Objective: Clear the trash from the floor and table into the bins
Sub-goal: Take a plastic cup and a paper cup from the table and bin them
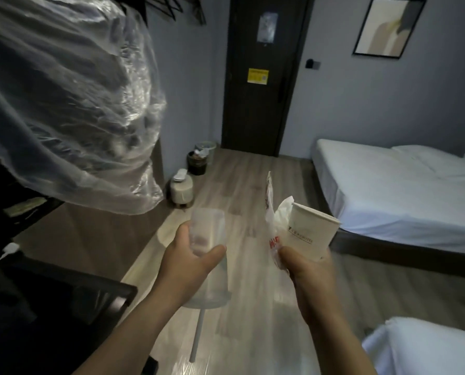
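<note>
Head view: the left hand (pixel 188 263) grips a clear plastic cup (pixel 208 231), thumb across its side and fingers curled behind. The cup is smooth, see-through and tapered, held mouth-down, with a domed lid at the bottom and a white straw (pixel 197 336) pointing at the floor. The right hand (pixel 307 269) is clamped on the base of a white paper cup (pixel 311 231), tilted to the right with faint print on its side, and pinches a crumpled white plastic bag (pixel 273 226) with red lettering against it. The hands are apart, with both held over the floor.

The floor (pixel 239 185) is grey-brown wood-look planking with a dull sheen. Far along the left wall stands a dark round bin (pixel 197 163) with rubbish showing at its top, and a paler bin (pixel 207 147) just behind it, beside a dark door (pixel 263 77) bearing a yellow notice. Nearer than the bins sits a small cream round stool (pixel 181 189) on short wooden feet.

A wrinkled clear plastic cover (pixel 63 104) hangs at the upper left, above a dark worktop (pixel 50 307). On the right is a low bed (pixel 401 190) with white sheets, and a second white bed corner (pixel 428 347) lies near right. A framed picture (pixel 388 25) hangs on the grey wall.
</note>
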Demonstrator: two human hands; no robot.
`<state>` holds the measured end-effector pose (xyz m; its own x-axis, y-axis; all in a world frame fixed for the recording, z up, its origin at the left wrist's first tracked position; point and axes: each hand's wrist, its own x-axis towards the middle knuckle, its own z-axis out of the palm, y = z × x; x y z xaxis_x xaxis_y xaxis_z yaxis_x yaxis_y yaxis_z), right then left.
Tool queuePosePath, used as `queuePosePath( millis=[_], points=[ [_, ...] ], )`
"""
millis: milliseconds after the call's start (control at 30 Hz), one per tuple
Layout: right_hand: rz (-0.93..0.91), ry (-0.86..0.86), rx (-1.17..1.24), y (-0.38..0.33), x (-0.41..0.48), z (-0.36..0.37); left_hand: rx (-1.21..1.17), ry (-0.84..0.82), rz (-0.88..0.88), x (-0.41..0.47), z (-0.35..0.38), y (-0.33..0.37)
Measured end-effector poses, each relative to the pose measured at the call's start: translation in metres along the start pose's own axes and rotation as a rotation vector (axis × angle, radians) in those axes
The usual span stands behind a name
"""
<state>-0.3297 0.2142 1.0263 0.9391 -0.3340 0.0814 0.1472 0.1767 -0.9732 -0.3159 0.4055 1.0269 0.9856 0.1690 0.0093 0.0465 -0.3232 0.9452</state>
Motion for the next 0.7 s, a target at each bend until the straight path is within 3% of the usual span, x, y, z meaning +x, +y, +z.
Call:
queuePosePath(
  millis=[300,433,700],
  points=[
    [-0.041,0.107,-0.057,0.011,0.134,-0.03,-0.016,-0.064,0.049,0.127,0.093,0.014],
    [-0.057,0.063,-0.113,0.004,0.207,-0.028,-0.053,-0.09,0.012,0.199,0.126,0.028],
    [-0.062,0.18,-0.114,0.005,0.348,-0.042,-0.053,-0.135,0.08,0.326,0.204,0.079]
  ],
)
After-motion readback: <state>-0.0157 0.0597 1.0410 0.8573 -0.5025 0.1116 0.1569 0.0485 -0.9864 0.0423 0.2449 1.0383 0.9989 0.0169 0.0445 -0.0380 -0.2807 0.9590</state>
